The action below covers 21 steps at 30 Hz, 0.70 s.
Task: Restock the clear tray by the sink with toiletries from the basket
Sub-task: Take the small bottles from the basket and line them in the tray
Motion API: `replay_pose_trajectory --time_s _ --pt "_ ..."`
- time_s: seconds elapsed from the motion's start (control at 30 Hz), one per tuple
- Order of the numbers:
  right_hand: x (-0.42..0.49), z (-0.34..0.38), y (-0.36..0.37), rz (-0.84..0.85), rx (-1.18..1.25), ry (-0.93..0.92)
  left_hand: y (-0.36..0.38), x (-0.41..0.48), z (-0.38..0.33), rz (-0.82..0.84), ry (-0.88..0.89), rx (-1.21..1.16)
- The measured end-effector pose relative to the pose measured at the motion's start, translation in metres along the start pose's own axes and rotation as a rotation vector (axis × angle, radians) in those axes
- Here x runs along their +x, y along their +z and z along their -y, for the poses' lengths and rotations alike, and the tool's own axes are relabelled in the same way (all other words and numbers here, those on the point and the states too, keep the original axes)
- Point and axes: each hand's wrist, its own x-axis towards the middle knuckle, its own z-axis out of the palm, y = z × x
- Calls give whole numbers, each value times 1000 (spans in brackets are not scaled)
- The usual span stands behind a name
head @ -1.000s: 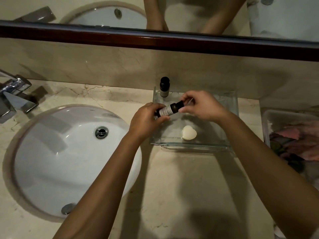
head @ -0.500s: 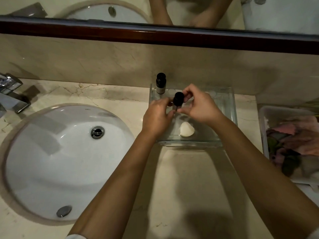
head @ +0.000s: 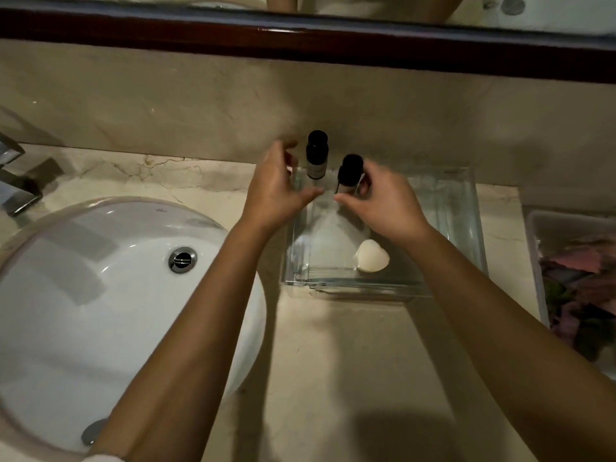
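The clear tray (head: 448,211) sits on the marble counter right of the sink. One dark bottle with a black cap (head: 317,155) stands upright in its back left corner. A second dark bottle (head: 350,171) stands just to the right of it, and my right hand (head: 386,205) pinches it low on the body between thumb and fingers. My left hand (head: 276,191) hovers beside the first bottle with its fingers spread and loosely curved, holding nothing. A white heart-shaped soap (head: 372,256) lies near the tray's front.
The basket (head: 537,235) with pink and green packets stands at the right edge of the counter. The white sink basin (head: 100,295) fills the left, with the chrome faucet (head: 16,191) behind it. A wall and the dark mirror frame (head: 300,38) rise close behind the tray.
The second bottle went from lying tilted between both hands to standing upright in the tray's back left. My left hand has let go of it and spread open.
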Motion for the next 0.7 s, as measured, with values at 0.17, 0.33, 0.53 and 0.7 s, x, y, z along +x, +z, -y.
replay_pose_trajectory --time_s 0.17,0.33,0.53,0.7 --pt "11 -1 1 -57 -46 -3 8 19 11 12 89 91" --pt "14 -4 -1 6 -9 -25 10 21 22 -50 123 57" --pt "26 0 3 -13 24 29 15 20 25 -117 140 46" --pt "28 3 6 -69 5 46 16 21 26 -111 159 69"
